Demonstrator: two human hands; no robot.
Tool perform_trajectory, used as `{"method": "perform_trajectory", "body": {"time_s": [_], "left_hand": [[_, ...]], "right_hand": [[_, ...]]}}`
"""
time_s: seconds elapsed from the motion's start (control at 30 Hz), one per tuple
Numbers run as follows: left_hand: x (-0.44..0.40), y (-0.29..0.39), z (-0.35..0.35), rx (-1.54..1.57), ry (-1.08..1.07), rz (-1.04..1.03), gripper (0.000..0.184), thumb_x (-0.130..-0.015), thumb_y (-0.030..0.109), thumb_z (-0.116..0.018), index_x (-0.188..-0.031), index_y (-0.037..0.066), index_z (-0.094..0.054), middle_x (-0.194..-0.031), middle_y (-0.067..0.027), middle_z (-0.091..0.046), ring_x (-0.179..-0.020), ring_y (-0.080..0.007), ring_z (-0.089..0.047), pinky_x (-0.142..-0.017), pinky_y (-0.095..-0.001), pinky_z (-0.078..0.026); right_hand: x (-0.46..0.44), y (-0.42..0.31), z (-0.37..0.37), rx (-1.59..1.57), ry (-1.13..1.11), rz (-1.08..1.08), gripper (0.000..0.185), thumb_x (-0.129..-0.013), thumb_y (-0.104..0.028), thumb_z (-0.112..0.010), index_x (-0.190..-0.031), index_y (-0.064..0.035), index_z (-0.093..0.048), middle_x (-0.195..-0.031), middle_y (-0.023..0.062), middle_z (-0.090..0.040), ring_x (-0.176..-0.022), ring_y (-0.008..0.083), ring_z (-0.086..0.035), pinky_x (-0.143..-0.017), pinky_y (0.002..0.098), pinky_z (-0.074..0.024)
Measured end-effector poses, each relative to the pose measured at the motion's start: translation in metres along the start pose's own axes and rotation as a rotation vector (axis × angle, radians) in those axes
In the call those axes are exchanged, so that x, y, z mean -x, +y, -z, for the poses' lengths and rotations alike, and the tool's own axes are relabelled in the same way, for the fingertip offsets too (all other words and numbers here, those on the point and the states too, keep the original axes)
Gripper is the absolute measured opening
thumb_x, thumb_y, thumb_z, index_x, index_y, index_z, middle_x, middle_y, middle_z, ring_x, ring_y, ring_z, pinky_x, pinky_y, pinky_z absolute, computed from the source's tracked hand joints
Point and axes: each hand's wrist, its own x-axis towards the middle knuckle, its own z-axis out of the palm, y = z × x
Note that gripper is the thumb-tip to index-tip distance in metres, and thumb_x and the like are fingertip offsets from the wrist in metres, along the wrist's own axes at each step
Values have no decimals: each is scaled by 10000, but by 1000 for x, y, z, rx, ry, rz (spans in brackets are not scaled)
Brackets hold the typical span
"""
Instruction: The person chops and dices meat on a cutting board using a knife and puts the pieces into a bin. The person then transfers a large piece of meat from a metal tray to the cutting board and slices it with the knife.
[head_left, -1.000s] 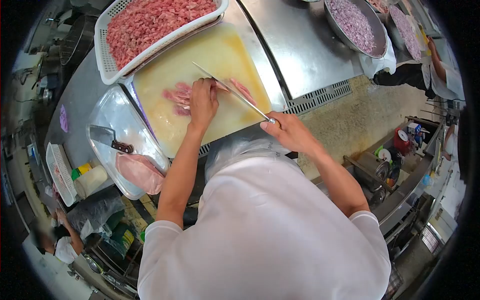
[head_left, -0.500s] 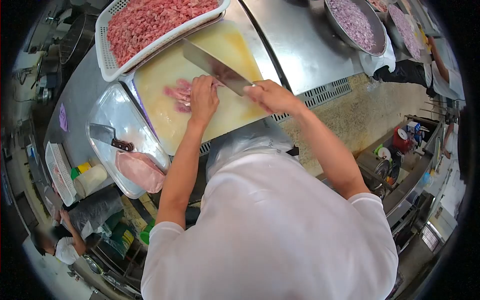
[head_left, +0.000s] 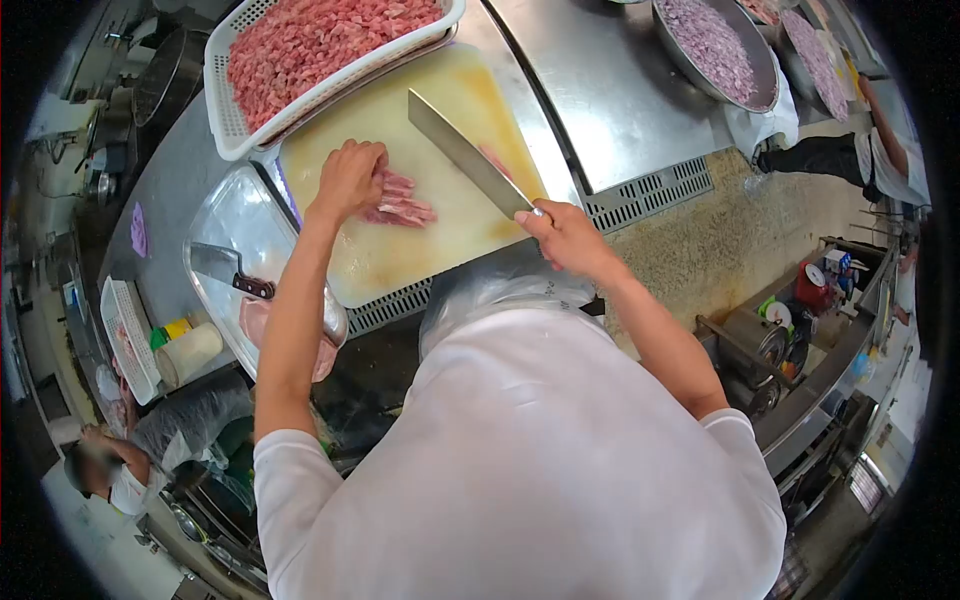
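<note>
My left hand (head_left: 352,180) rests on the pale cutting board (head_left: 380,262), its fingers curled over the left end of a bunch of raw meat strips (head_left: 402,203). The strips fan out to the right of my fingertips. In my right hand (head_left: 568,238) is the handle of a wide cleaver (head_left: 465,152). Its blade slants up and left over the board, apart from the strips. A small bit of meat (head_left: 494,160) shows just beyond the blade. Part of the left fingers is hidden behind the hand.
A white basket (head_left: 222,132) of diced meat borders the board's far side. To the left, a metal tray (head_left: 212,215) holds a second cleaver (head_left: 214,263) and a meat slab (head_left: 258,322). Bowls of chopped purple onion (head_left: 708,48) stand far right. Other people are at both sides.
My left hand has shifted from the right end of the strips to their left end. The cleaver has swung right, away from my left hand.
</note>
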Motion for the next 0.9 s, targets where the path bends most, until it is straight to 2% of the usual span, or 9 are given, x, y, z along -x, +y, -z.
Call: {"method": "perform_trajectory", "body": {"time_s": [0.1,0.2,0.3,0.4,0.5,0.6,0.7,0.8,0.9], "left_hand": [[-7,-5,-1,-48,-10,-50,144,-691,69,-663,-831,48,-643,-921,-153,-683,-950,-386,-633,-793,-493,-519],[-10,-3,-1,-85,-55,-82,132,-674,87,-672,-787,48,-617,-901,-160,-674,-945,-389,-634,-767,-500,-517],[-6,3,6,28,-120,-22,170,-699,92,-686,-801,52,-556,-853,-162,-587,-895,-397,-598,-748,-486,-499],[-6,30,10,119,83,-129,140,-731,56,-675,-845,39,-597,-866,-175,-580,-943,-396,-599,-767,-519,-508],[-12,66,-15,222,326,-252,164,-765,29,-667,-916,45,-606,-872,-157,-550,-961,-389,-579,-792,-496,-497],[-12,77,-46,214,416,-238,223,-768,15,-671,-983,58,-634,-912,-145,-571,-994,-387,-576,-839,-481,-484],[3,81,-51,248,432,-106,223,-816,-4,-662,-1033,48,-658,-907,-164,-615,-958,-383,-597,-865,-475,-487],[8,92,-59,331,583,34,243,-821,-5,-680,-1059,25,-640,-981,-164,-629,-984,-397,-584,-873,-506,-467],[16,98,-77,358,587,270,248,-839,-23,-670,-1079,7,-618,-983,-178,-646,-977,-406,-587,-866,-508,-464]], "right_hand": [[0,6,-2,15,8,26,489,-1059,-444,-618,-1061,40,-689,-685,97,-609,-580,199,-620,-562,381,-507],[-2,16,-15,46,108,214,494,-1070,-455,-605,-1157,25,-685,-656,48,-573,-510,139,-567,-484,334,-467],[8,6,-11,-112,8,27,514,-1070,-450,-603,-1268,22,-644,-654,50,-570,-519,140,-567,-497,334,-474],[8,7,-4,-219,-48,2,536,-1067,-453,-601,-1326,16,-604,-652,45,-567,-518,135,-561,-495,333,-471],[6,8,-6,-213,-23,10,498,-1063,-448,-604,-1252,11,-653,-654,54,-580,-499,129,-542,-480,335,-461],[8,4,-3,-80,10,-24,475,-1052,-436,-615,-1155,20,-692,-665,97,-607,-552,180,-587,-550,376,-492],[20,2,1,91,76,120,487,-1036,-435,-627,-1138,32,-718,-719,157,-651,-657,253,-642,-663,414,-518],[35,-8,6,157,83,170,512,-1030,-443,-627,-1216,27,-711,-767,189,-673,-738,303,-654,-740,430,-517],[36,-11,12,180,91,153,529,-1037,-454,-622,-1258,18,-711,-798,199,-694,-728,292,-651,-734,423,-520]]}}
